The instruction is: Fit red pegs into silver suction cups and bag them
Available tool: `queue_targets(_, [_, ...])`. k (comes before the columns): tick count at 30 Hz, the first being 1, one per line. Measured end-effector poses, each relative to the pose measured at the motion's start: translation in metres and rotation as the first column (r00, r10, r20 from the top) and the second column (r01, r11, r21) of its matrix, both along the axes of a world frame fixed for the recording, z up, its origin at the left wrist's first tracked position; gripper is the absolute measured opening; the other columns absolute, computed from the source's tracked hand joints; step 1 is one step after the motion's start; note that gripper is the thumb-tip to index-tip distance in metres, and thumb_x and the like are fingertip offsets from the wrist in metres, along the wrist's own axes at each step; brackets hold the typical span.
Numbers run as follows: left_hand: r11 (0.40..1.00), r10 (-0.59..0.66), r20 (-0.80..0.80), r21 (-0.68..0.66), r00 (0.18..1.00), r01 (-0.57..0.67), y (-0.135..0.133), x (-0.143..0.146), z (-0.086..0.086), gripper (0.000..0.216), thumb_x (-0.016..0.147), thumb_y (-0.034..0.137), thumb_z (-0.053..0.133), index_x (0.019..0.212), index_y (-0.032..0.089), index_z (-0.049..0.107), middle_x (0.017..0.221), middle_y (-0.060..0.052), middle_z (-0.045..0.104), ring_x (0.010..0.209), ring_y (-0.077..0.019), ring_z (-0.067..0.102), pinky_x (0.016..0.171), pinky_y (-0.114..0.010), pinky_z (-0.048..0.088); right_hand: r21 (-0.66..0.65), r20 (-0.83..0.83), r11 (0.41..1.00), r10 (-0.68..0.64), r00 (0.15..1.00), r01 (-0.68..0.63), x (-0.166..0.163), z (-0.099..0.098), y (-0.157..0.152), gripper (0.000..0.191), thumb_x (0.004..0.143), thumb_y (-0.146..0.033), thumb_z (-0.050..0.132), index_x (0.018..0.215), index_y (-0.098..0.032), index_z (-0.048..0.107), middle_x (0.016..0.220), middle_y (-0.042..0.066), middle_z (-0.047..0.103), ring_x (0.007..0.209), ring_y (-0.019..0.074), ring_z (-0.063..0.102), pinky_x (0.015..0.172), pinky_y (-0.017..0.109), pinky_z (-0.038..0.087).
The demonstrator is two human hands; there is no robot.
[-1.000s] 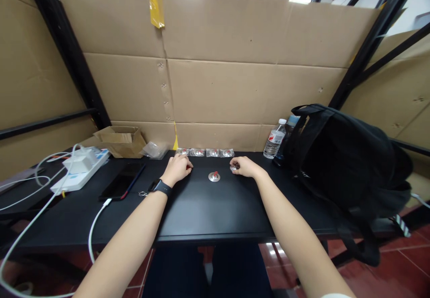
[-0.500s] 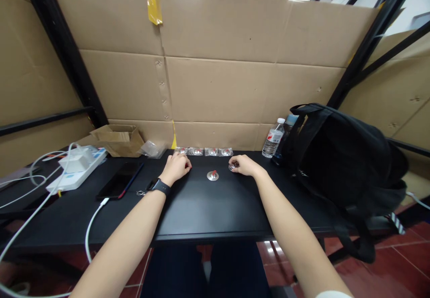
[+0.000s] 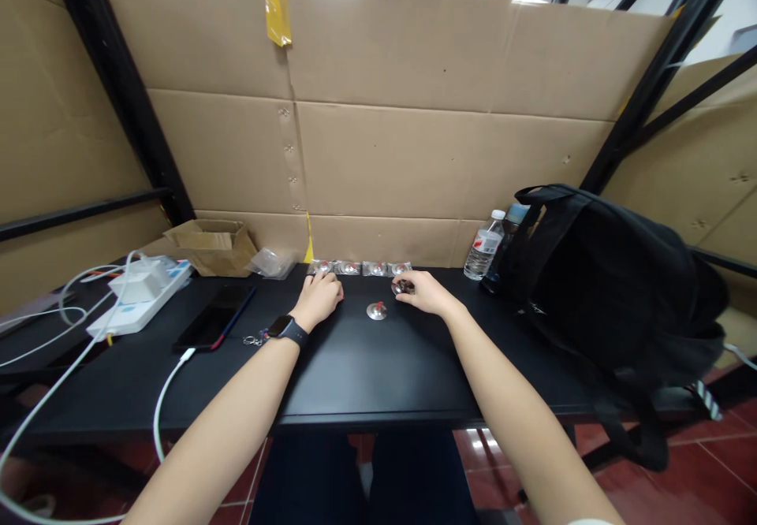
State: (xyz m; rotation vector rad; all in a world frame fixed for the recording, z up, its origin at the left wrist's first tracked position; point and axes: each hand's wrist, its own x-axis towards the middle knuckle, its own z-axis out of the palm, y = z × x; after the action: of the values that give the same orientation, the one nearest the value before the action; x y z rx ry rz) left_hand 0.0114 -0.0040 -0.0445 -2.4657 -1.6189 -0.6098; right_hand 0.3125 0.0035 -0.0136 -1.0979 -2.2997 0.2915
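On the black desk point(image 3: 367, 367), seen from the head camera, the right hand point(image 3: 426, 292) has been moved a little left and toward the back, so a small silvery piece point(image 3: 404, 286) pinched in its fingertips has probably been lifted clear. The left hand point(image 3: 320, 299) has stayed curled, knuckles down; what it holds cannot be told. Between them a metal disc point(image 3: 377, 311) with a red knob lies flat, before a row of packets point(image 3: 359, 268).
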Motion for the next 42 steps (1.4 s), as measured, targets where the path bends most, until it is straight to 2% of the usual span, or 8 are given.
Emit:
queue_targets(5, [0.996,-0.094,0.155,0.013,0.983,0.094,-0.005,0.012,0.008,0.013,0.095,0.023,0.053,0.090,0.024,0.065,0.092,-0.004,0.071,0.097,-0.0243,0.060,0.090,-0.040,0.037,0.022,-0.141,1.000,0.021,0.990,-0.018,-0.013,-0.002,-0.004,0.034,0.079,-0.024,0.075,0.113,-0.025,0.071,0.104,0.004,0.074,0.086,0.0184,0.069,0.082,0.032,0.052])
queue_targets(11, [0.965,-0.259,0.400,0.062,0.879,0.256,-0.017,0.030,0.019,0.009,0.093,0.028,0.060,0.091,0.024,0.068,0.097,-0.001,0.074,0.098,-0.0209,0.065,0.087,-0.033,0.044,-0.015,-0.318,0.995,0.091,0.944,-0.101,-0.033,0.000,-0.016,0.045,0.077,-0.026,0.077,0.120,-0.024,0.066,0.119,0.007,0.070,0.092,0.0197,0.071,0.076,0.031,0.056])
queue_targets(17, [0.963,-0.264,0.523,0.101,0.810,0.249,-0.019,0.036,0.018,0.013,0.088,0.030,0.068,0.098,0.024,0.073,0.098,-0.004,0.075,0.099,-0.0224,0.067,0.089,-0.035,0.048,-0.074,-0.480,0.979,0.133,0.867,-0.191,-0.048,-0.005,-0.022,0.052,0.072,-0.029,0.082,0.120,-0.022,0.065,0.120,0.009,0.070,0.101,0.0227,0.071,0.084,0.035,0.059])
queue_targets(21, [0.963,-0.265,0.529,0.103,0.807,0.249,-0.019,0.038,0.017,0.010,0.091,0.031,0.065,0.093,0.025,0.073,0.098,-0.003,0.074,0.102,-0.0223,0.065,0.092,-0.037,0.047,-0.094,-0.564,0.971,0.132,0.815,-0.222,-0.055,-0.009,-0.023,0.054,0.070,-0.032,0.084,0.120,-0.021,0.064,0.118,0.010,0.070,0.106,0.0243,0.070,0.089,0.037,0.058])
queue_targets(24, [0.969,-0.245,0.523,0.115,0.816,0.217,-0.021,0.040,0.019,0.011,0.092,0.031,0.063,0.093,0.025,0.072,0.107,-0.004,0.069,0.110,-0.0226,0.061,0.098,-0.039,0.044,-0.103,-0.594,0.969,0.122,0.795,-0.226,-0.059,-0.010,-0.024,0.055,0.069,-0.033,0.085,0.118,-0.022,0.064,0.119,0.010,0.070,0.108,0.0244,0.069,0.089,0.037,0.058])
queue_targets(28, [0.981,-0.192,0.505,0.125,0.842,0.149,-0.025,0.043,0.021,0.012,0.091,0.033,0.063,0.092,0.025,0.072,0.115,-0.006,0.062,0.116,-0.0242,0.055,0.102,-0.043,0.040,-0.129,-0.608,0.965,0.104,0.787,-0.227,-0.061,-0.009,-0.026,0.055,0.067,-0.036,0.086,0.115,-0.022,0.063,0.118,0.009,0.069,0.107,0.0242,0.069,0.091,0.038,0.058])
queue_targets(35, [0.981,-0.186,0.473,0.134,0.861,0.139,-0.028,0.044,0.022,0.013,0.092,0.033,0.062,0.093,0.025,0.072,0.116,-0.006,0.059,0.117,-0.0253,0.051,0.102,-0.044,0.038,-0.157,-0.615,0.958,0.095,0.783,-0.239,-0.061,-0.014,-0.023,0.053,0.067,-0.037,0.086,0.111,-0.021,0.061,0.116,0.008,0.068,0.106,0.0237,0.070,0.091,0.038,0.057])
queue_targets(42, [0.973,-0.205,0.396,0.183,0.895,0.141,-0.031,0.045,0.021,0.012,0.093,0.028,0.060,0.092,0.025,0.071,0.115,-0.006,0.059,0.117,-0.0255,0.050,0.101,-0.043,0.036,-0.184,-0.649,0.949,0.077,0.757,-0.255,-0.064,-0.017,-0.024,0.042,0.066,-0.038,0.087,0.091,-0.019,0.060,0.115,0.007,0.067,0.099,0.0209,0.071,0.088,0.034,0.057])
